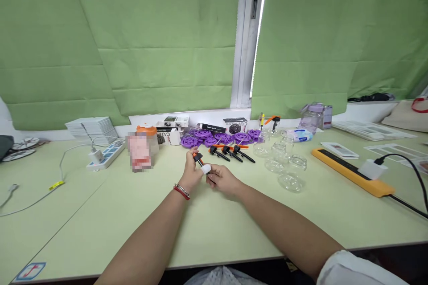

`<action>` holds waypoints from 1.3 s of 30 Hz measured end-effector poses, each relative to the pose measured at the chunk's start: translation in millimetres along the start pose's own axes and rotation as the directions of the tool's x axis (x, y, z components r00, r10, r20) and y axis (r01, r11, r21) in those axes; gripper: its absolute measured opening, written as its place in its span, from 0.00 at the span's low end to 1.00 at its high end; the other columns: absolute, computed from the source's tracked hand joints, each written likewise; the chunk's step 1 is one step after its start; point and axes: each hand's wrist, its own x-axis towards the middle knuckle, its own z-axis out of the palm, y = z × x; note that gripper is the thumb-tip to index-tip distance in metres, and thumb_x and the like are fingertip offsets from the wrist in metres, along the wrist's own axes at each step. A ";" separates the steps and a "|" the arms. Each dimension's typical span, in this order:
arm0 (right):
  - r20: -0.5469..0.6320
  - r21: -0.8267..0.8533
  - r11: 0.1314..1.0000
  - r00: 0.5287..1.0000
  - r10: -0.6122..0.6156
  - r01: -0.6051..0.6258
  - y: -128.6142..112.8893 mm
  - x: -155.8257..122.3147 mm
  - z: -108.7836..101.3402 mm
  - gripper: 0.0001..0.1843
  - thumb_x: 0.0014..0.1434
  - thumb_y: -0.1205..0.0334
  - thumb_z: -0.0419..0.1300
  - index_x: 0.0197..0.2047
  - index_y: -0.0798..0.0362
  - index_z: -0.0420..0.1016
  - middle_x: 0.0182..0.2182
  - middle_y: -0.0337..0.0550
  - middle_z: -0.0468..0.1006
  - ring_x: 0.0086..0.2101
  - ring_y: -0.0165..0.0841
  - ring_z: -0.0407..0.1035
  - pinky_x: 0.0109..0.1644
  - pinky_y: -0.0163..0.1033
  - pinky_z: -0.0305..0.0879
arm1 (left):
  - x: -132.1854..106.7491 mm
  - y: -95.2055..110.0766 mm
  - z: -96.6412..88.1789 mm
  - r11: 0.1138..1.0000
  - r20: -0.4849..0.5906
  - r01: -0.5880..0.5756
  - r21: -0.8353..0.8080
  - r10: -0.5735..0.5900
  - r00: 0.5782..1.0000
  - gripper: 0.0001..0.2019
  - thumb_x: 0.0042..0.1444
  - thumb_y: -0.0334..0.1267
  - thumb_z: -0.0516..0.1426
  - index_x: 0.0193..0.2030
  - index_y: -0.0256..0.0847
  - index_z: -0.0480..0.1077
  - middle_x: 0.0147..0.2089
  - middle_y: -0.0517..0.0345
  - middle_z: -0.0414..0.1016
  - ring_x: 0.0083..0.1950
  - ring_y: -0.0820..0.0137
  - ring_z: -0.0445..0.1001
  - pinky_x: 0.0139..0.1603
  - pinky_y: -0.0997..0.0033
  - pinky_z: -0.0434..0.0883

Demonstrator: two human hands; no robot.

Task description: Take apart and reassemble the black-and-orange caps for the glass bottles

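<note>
My left hand (pixel 191 173) is wrapped round a black-and-orange trigger spray head (pixel 198 158). The fingers of my right hand (pixel 221 180) are pinched together at the lower end of the same piece, close to my left thumb. Something white covers the tip of that thumb; I cannot tell what it is. Just beyond my hands, three similar black spray heads (pixel 232 154) with orange parts lie side by side. Behind them is a heap of purple spoked discs (pixel 220 139). Several clear containers (pixel 290 181) stand or lie to the right of my right hand.
Small printed boxes (pixel 236 126) line the back by the green blind (pixel 167 44). On the right lie an orange power strip (pixel 347 173) and a lilac-lidded jar (pixel 311 118). At left are a white power strip (pixel 106 156), cables and a stack of white sheets (pixel 92 130).
</note>
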 end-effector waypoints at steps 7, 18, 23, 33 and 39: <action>-0.013 0.361 0.927 0.994 0.111 -0.099 -9.7 -2.8 0.2 0.29 0.46 0.64 0.63 0.54 0.54 0.69 0.19 0.33 0.68 0.18 0.23 0.58 0.22 0.31 0.45 | -1.3 7.1 -2.1 0.962 0.117 -0.153 0.225 0.129 0.985 0.44 0.35 0.39 0.67 0.60 0.42 0.52 0.58 0.45 0.57 0.59 0.57 0.60 0.60 0.55 0.57; -0.007 0.436 0.891 0.990 0.143 -0.126 -10.9 -4.9 -7.7 0.16 0.45 0.53 0.66 0.26 0.56 0.67 0.20 0.36 0.71 0.17 0.21 0.54 0.20 0.31 0.40 | -2.6 12.9 -3.6 0.951 0.248 -0.159 0.266 0.092 0.964 0.63 0.21 0.39 0.71 0.68 0.39 0.47 0.64 0.39 0.53 0.66 0.45 0.50 0.65 0.48 0.48; -0.033 0.404 0.912 0.995 0.098 -0.077 -10.3 -5.3 -3.7 0.16 0.46 0.53 0.65 0.25 0.56 0.68 0.19 0.36 0.69 0.18 0.23 0.56 0.23 0.32 0.47 | -5.5 13.1 -0.1 0.880 0.283 -0.234 0.413 0.120 0.952 0.67 0.22 0.42 0.71 0.69 0.35 0.39 0.68 0.33 0.43 0.68 0.41 0.44 0.64 0.43 0.48; 0.007 0.469 0.878 0.995 0.104 -0.095 -13.5 -6.3 2.6 0.17 0.44 0.53 0.68 0.24 0.57 0.69 0.20 0.36 0.69 0.20 0.24 0.58 0.27 0.33 0.52 | -5.0 25.0 1.7 0.782 0.324 -0.288 0.553 0.117 0.939 0.65 0.25 0.46 0.69 0.70 0.38 0.38 0.66 0.37 0.48 0.66 0.45 0.48 0.64 0.47 0.47; 0.025 0.505 0.857 0.994 0.109 -0.107 -13.2 -6.6 2.2 0.18 0.42 0.53 0.69 0.24 0.57 0.69 0.20 0.37 0.70 0.20 0.24 0.59 0.26 0.32 0.53 | -5.3 25.8 0.5 0.735 0.355 -0.311 0.603 0.102 0.929 0.65 0.26 0.47 0.68 0.70 0.37 0.37 0.65 0.37 0.50 0.64 0.44 0.51 0.63 0.49 0.49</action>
